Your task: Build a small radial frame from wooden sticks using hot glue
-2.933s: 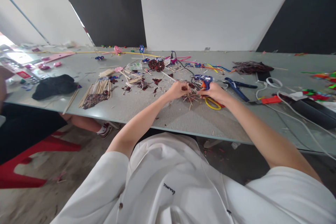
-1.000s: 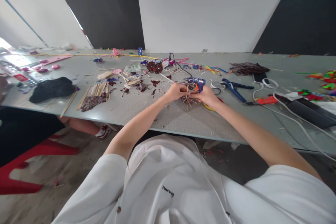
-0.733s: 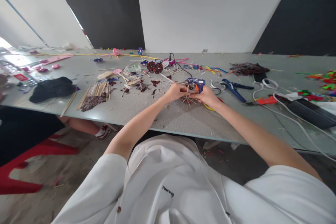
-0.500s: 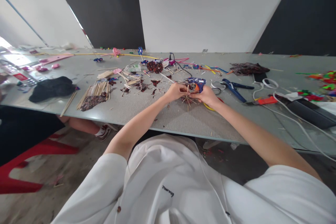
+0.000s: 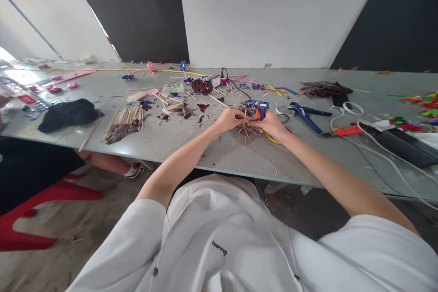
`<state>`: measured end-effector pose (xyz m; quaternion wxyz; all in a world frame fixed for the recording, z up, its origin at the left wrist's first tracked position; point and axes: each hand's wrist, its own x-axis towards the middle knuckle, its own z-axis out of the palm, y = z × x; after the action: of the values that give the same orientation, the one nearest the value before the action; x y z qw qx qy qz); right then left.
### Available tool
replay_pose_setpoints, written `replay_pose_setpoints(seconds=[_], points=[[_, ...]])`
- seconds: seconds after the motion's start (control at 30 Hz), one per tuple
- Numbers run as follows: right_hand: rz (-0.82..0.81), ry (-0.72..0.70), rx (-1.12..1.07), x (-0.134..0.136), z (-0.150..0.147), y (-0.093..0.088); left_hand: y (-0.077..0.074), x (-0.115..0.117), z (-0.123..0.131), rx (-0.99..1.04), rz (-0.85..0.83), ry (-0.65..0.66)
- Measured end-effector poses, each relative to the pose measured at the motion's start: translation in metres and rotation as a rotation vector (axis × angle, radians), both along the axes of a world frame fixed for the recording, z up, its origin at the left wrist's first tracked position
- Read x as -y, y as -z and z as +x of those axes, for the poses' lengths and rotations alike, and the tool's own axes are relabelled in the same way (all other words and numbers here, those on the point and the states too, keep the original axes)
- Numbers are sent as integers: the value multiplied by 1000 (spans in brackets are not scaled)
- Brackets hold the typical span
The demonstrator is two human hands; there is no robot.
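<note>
My left hand (image 5: 231, 119) and my right hand (image 5: 270, 124) meet over the table, fingertips pinched close together. Between them is a bundle of thin wooden sticks (image 5: 245, 133) that fan out like spokes, with dark reddish-brown scraps around them. Both hands are closed on these sticks; the exact finger contact is too small to make out. Just beyond my right hand lies a blue glue gun (image 5: 263, 106) with an orange trigger, partly hidden by the fingers. A yellow ring-shaped thing (image 5: 273, 139) shows under my right wrist.
Blue-handled pliers (image 5: 305, 117) and an orange cutter (image 5: 349, 131) lie to the right, near white cables and a black box (image 5: 407, 146). On the left are a stick pile (image 5: 130, 114), a dark cloth (image 5: 70, 115) and a plastic bottle (image 5: 29, 100). Another person's leg (image 5: 109, 163) shows below.
Almost nothing differs. Both hands stay in place around the sticks, with the view shifting very slightly.
</note>
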<state>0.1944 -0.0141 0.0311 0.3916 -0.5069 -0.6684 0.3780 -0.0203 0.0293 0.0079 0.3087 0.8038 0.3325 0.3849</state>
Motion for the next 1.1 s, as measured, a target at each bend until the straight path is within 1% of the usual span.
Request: replay_pose_setpoints(seconds=[0.2, 0.47, 0.7, 1.1], points=[[-46, 0, 4, -2, 3, -3, 2, -2, 1, 0, 2, -6], [-17, 33, 84, -8, 16, -1, 4, -4, 2, 2, 7, 13], [-37, 36, 50, -11, 20, 2, 2, -3, 2, 2, 8, 16], [-55, 61, 28, -12, 20, 3, 2, -1, 2, 19, 11, 21]])
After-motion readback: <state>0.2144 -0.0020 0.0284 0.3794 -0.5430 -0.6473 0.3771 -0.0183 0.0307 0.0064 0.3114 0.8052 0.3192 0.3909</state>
